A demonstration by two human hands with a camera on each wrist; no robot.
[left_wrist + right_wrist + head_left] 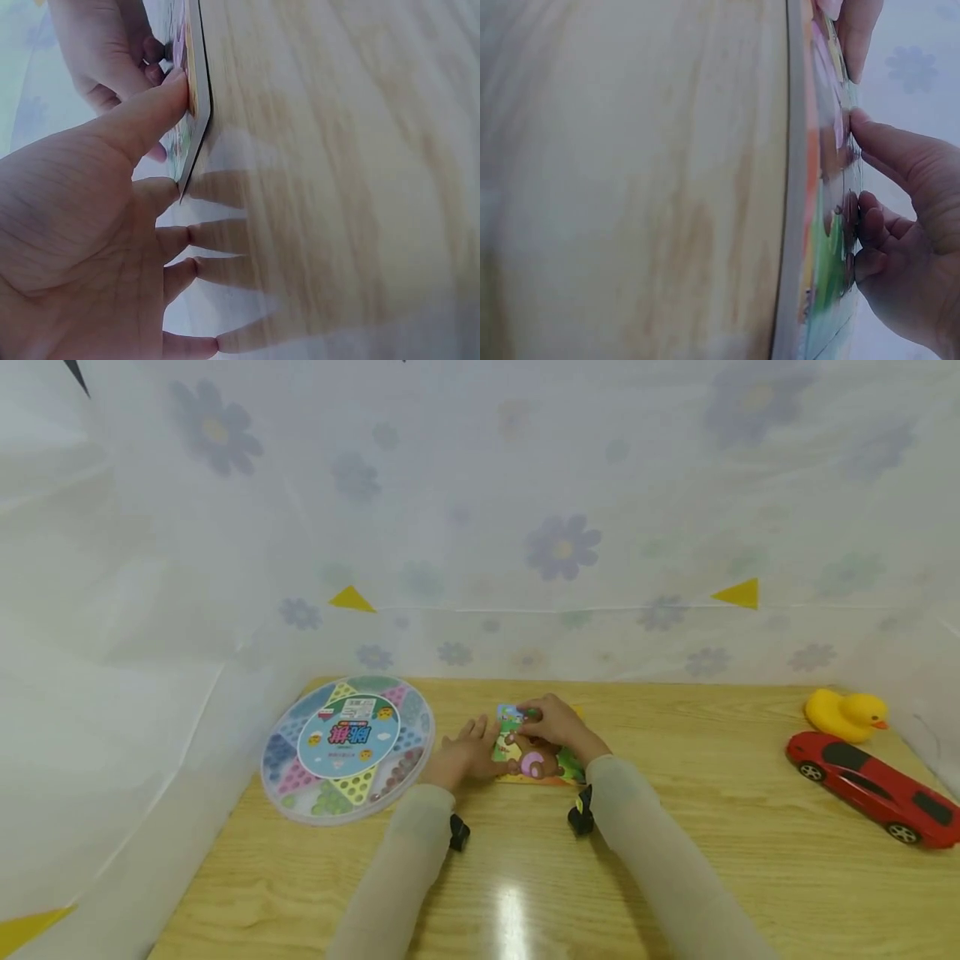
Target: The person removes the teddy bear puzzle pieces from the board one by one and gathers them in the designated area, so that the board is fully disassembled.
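A small jigsaw puzzle (534, 766) with a brown bear picture lies flat on the wooden table, its thin board edge showing in both wrist views. My left hand (471, 755) is at its left side, fingers spread and fairly straight. The left thumb (161, 105) rests on the puzzle's near edge, while the other fingertips touch the tabletop. Over the puzzle's upper part is my right hand (558, 727), with thumb and bent fingers (871, 225) right at the picture surface. I cannot tell whether the right fingertips pinch a puzzle piece.
Left of the hands lies a round Chinese checkers set (348, 739) in a clear case. A yellow rubber duck (843, 714) and a red toy car (873, 785) stand at the far right of the table (712, 827). Flower-patterned sheeting (465, 527) hangs behind.
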